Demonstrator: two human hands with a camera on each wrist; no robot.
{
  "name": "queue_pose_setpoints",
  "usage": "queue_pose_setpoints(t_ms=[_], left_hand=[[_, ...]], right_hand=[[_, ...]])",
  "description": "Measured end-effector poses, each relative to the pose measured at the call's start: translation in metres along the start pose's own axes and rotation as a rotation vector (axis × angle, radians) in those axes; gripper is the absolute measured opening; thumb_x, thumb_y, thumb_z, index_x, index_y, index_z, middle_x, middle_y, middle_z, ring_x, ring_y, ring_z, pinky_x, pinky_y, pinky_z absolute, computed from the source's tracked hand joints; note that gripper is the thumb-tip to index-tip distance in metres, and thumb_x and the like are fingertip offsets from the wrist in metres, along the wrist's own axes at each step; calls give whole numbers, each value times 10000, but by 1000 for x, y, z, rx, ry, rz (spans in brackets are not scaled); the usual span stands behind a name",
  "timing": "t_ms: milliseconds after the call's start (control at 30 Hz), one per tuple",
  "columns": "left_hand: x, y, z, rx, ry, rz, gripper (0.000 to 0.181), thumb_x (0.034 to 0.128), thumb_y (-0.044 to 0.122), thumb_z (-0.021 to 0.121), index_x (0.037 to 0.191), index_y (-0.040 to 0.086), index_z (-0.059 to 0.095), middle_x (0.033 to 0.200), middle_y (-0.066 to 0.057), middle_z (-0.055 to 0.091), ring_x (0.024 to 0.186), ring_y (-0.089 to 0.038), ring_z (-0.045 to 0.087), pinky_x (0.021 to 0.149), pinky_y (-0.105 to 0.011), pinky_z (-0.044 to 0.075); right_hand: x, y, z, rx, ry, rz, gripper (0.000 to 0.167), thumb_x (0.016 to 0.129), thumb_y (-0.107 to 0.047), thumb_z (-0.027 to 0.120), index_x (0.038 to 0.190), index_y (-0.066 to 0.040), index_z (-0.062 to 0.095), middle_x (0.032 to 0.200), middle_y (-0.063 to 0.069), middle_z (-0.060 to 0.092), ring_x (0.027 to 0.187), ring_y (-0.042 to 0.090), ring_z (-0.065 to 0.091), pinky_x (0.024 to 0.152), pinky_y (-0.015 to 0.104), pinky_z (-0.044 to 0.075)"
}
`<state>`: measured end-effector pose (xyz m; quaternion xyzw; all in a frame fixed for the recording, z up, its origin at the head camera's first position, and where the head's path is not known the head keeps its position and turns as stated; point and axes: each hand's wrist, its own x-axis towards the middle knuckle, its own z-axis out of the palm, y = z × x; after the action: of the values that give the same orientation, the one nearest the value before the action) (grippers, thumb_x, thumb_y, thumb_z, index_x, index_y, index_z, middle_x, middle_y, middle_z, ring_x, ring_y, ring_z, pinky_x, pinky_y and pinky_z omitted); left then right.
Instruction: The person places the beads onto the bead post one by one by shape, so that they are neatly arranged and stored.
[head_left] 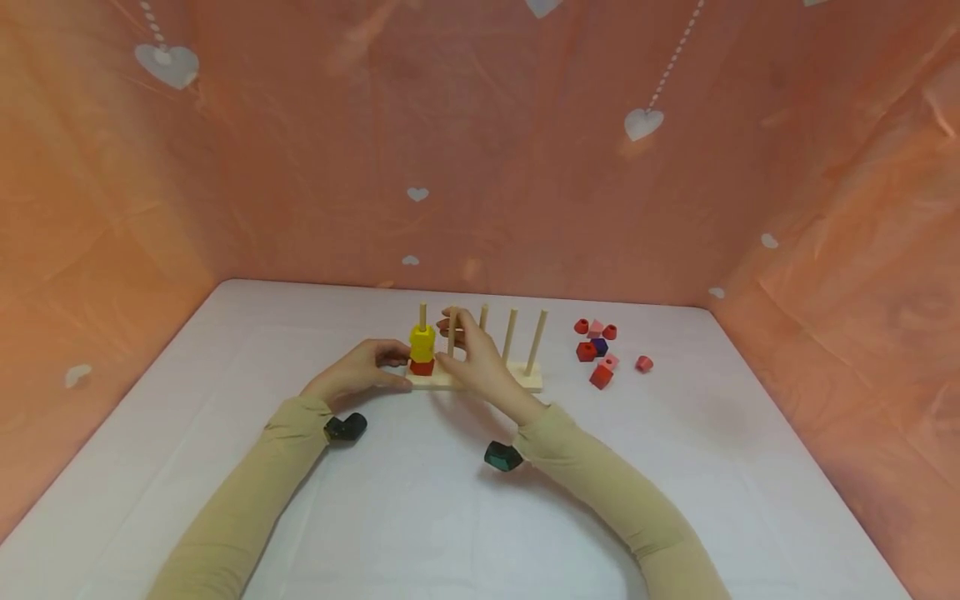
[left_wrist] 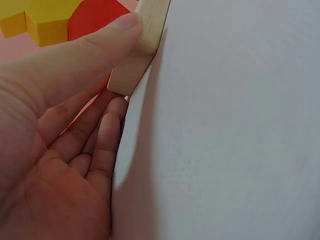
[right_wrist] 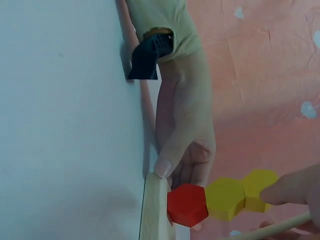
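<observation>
A wooden peg stand (head_left: 531,382) rests on the table with a row of upright pegs. On its leftmost peg, a red block (head_left: 422,367) sits lowest, with two yellow hexagonal blocks (right_wrist: 225,198) above it. My left hand (head_left: 360,367) grips the stand's left end, its thumb (left_wrist: 100,47) on the front edge and the fingers behind. Around the second peg (head_left: 452,337) is my right hand (head_left: 480,362), fingers spread and no block seen in it. In the right wrist view, one of its digits (right_wrist: 290,189) overlaps the upper yellow block; contact is unclear.
Right of the stand lies a loose group of small red, pink and dark blue blocks (head_left: 601,377), with one reddish piece (head_left: 644,364) set apart. Dark wrist cameras (head_left: 503,456) hang below both sleeves. A pinkish-orange cloth backdrop (head_left: 480,167) closes off the table's back and sides.
</observation>
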<state>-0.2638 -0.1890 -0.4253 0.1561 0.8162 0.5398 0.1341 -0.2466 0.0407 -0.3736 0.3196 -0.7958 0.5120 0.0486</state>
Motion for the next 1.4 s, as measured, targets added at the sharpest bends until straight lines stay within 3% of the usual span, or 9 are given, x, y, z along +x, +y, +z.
queue_pose_setpoints(t_ms=[167, 300, 533, 700, 800, 900, 1100, 1233, 1400], left_hand=[[0, 0, 0, 7, 9, 4, 571, 745, 114, 824, 1238, -15, 566, 1223, -150, 590, 1133, -290, 531, 1024, -440, 386], [1, 0, 0, 5, 7, 18, 583, 746, 117, 824, 1243, -31, 559, 1224, -161, 586, 1127, -296, 529, 1025, -440, 384], [0, 0, 1, 26, 15, 14, 592, 730, 144, 839, 1235, -9, 573, 1209, -136, 594, 1096, -268, 539, 1000, -398, 409], [-4, 4, 1, 4, 26, -30, 623, 714, 162, 851, 1250, 15, 570, 1226, -123, 586, 1120, -272, 524, 1013, -420, 397], [-5, 6, 2, 2, 30, -53, 633, 712, 166, 852, 1259, 27, 565, 1248, -117, 577, 1150, -276, 512, 1031, -434, 380], [-4, 5, 2, -2, 35, -65, 630, 705, 167, 857, 1253, 43, 571, 1250, -105, 578, 1156, -271, 511, 1035, -425, 378], [-3, 2, -1, 1, 29, -29, 624, 722, 163, 844, 1258, 14, 562, 1247, -130, 578, 1140, -279, 516, 1023, -430, 384], [-3, 3, -1, 1, 22, -19, 624, 731, 167, 839, 1264, 6, 556, 1248, -138, 577, 1148, -277, 520, 1028, -429, 381], [-2, 3, 1, -10, 17, -21, 616, 742, 150, 831, 1268, -3, 549, 1254, -148, 573, 1160, -283, 516, 1038, -425, 370]], right_hand=[[-14, -12, -9, -55, 5, -11, 694, 839, 18, 686, 1412, 14, 294, 1331, 216, 476, 1207, 330, 504, 1009, 370, 416], [-26, -24, -22, -88, 42, -49, 692, 838, -1, 694, 1420, 4, 319, 1350, 175, 471, 1193, 310, 518, 992, 371, 432], [-40, -38, -58, -76, 93, -144, 577, 845, 2, 698, 1356, -44, 435, 1278, 131, 545, 1155, 257, 537, 958, 386, 458], [-46, -49, -90, -59, 137, -206, 461, 836, 76, 676, 1266, 47, 514, 1238, 189, 574, 1129, 311, 547, 937, 461, 457], [-49, -63, -109, -58, 188, -201, 393, 833, 125, 647, 1210, 110, 534, 1181, 237, 591, 1093, 366, 556, 914, 503, 452], [-54, -71, -129, -56, 227, -152, 349, 843, 138, 622, 1183, 126, 540, 1158, 263, 588, 1069, 351, 566, 903, 464, 469], [-60, -48, -165, -79, 299, -45, 309, 898, 62, 600, 1200, 92, 546, 1177, 255, 577, 1039, 216, 586, 940, 329, 469], [-60, -13, -187, -66, 310, 28, 326, 913, 11, 608, 1232, 44, 551, 1198, 228, 578, 1098, 298, 560, 949, 243, 447], [-63, 28, -209, -97, 266, 153, 374, 930, -105, 625, 1285, -28, 537, 1231, 202, 563, 1139, 286, 535, 936, 176, 431]])
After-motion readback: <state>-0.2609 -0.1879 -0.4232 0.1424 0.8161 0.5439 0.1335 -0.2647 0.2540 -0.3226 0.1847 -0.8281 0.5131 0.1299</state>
